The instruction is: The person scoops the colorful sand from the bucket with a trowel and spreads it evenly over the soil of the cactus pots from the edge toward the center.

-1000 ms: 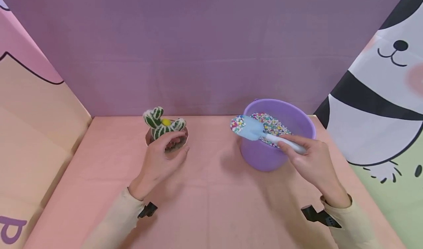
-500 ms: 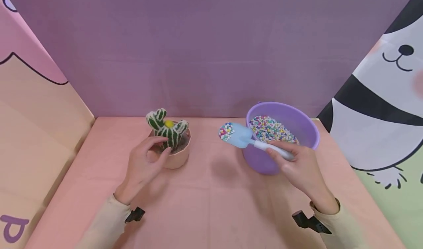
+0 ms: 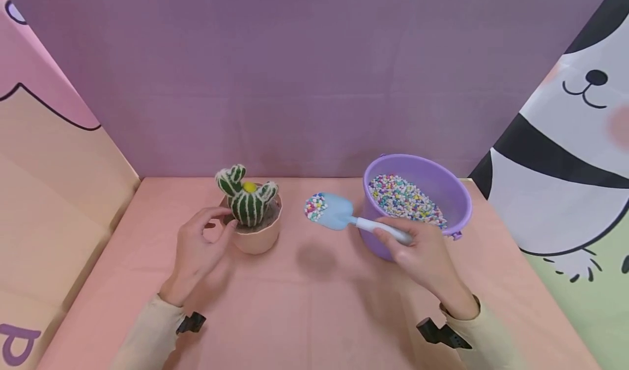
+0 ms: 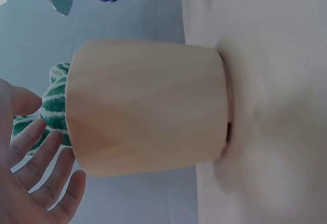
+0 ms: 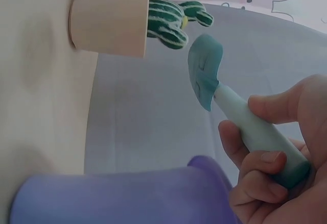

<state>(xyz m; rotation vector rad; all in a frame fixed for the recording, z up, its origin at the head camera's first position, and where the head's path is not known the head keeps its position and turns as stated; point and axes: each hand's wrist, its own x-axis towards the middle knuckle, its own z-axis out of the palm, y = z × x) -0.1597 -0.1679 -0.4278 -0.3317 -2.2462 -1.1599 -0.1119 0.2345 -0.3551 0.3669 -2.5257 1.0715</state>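
My right hand (image 3: 417,252) grips the white handle of a small trowel (image 3: 336,212). Its light blue blade carries colourful pellets (image 3: 316,207) at the tip and hangs over the table, between pot and bucket. On the left a striped green cactus (image 3: 248,206) with a yellow flower stands upright in a pale peach flower pot (image 3: 256,242). Beside the pot's left rim is my left hand (image 3: 199,247), its fingers spread and relaxed, holding nothing. The left wrist view shows those fingers (image 4: 53,178) close by the rim and the cactus.
A purple bucket (image 3: 454,206) partly filled with multicoloured pellets (image 3: 403,195) stands at the back right, near the right hand. The pink-covered table (image 3: 314,315) meets a purple cloth backdrop (image 3: 314,75). Printed panels flank both sides, one with a panda (image 3: 570,190).
My right hand has carried the loaded trowel left, from above the bucket to the space before the pot. My left hand has drawn back left from over the cactus to the pot's side.
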